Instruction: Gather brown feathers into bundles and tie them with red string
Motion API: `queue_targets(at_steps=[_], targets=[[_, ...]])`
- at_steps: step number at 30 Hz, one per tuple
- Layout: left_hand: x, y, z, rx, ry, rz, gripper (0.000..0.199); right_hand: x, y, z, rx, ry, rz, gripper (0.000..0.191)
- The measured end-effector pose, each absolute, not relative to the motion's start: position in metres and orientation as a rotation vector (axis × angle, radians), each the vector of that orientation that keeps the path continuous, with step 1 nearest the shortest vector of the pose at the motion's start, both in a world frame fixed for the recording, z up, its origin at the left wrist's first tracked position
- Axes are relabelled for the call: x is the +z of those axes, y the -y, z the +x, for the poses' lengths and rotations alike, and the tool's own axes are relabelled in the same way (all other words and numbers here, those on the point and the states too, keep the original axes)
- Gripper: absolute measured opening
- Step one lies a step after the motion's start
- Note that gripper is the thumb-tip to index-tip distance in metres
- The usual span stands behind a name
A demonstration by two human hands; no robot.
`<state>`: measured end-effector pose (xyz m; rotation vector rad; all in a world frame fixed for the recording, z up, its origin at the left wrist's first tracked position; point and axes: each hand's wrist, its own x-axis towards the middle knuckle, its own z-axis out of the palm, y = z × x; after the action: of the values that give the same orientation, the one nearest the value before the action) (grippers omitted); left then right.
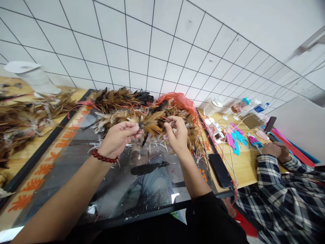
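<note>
A small bunch of brown feathers (153, 122) with dark bits at its base is pinched between the thumb and fingers of my left hand (124, 134). My right hand (177, 134) is just right of the feather tips, its fingers curled and the thumb close to the index finger; what it pinches, if anything, is too small to make out. Behind and beneath both hands lies a heap of brown and pale feathers (109, 120). A single long black feather (148, 167) rests on the dark glossy tabletop (109, 176) below them.
A red plastic bag (181, 101) sits behind the heap. On the left are a white spool (38, 79) and more feathers (27, 118). To the right are a phone (220, 170), white chargers (215, 130), cables and coloured felt pieces (237, 140). A person in a plaid sleeve (270, 176) sits there.
</note>
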<state>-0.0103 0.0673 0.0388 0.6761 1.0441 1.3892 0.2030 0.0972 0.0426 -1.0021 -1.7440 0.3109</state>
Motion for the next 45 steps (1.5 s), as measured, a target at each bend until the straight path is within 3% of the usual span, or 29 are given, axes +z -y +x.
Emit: queue_targets(at_steps=[4, 8, 14, 19, 24, 30, 35, 39, 45], targets=[[0.027, -0.059, 0.001, 1.504, -0.982, 0.587, 0.035, 0.023, -0.104, 0.190, 0.972, 1.677, -0.961, 0.055], [0.004, -0.044, 0.020, 1.482, -0.984, 0.545, 0.039, 0.009, -0.103, 0.172, 1.510, 1.647, -0.786, 0.046], [-0.018, -0.033, 0.022, 1.459, -1.018, 0.576, 0.041, 0.013, -0.104, 0.176, 1.347, 1.426, -0.900, 0.042], [-0.018, -0.032, 0.018, 1.398, -0.939, 0.567, 0.053, 0.013, -0.101, 0.177, 1.481, 1.571, -0.841, 0.042], [-0.018, -0.032, 0.019, 1.330, -0.958, 0.584, 0.041, 0.011, -0.098, 0.174, 1.565, 1.750, -0.714, 0.037], [-0.020, -0.036, 0.018, 1.476, -0.986, 0.458, 0.037, 0.028, -0.109, 0.198, 1.330, 1.367, -0.837, 0.029], [-0.025, -0.037, 0.016, 1.473, -0.917, 0.384, 0.034, 0.035, -0.113, 0.210, 1.237, 1.408, -0.895, 0.036], [-0.023, -0.036, 0.017, 1.430, -0.927, 0.384, 0.037, 0.035, -0.105, 0.202, 1.411, 1.622, -0.826, 0.045], [-0.003, -0.031, 0.006, 1.394, -0.951, 0.541, 0.035, 0.044, -0.095, 0.202, 1.320, 1.534, -0.820, 0.027]])
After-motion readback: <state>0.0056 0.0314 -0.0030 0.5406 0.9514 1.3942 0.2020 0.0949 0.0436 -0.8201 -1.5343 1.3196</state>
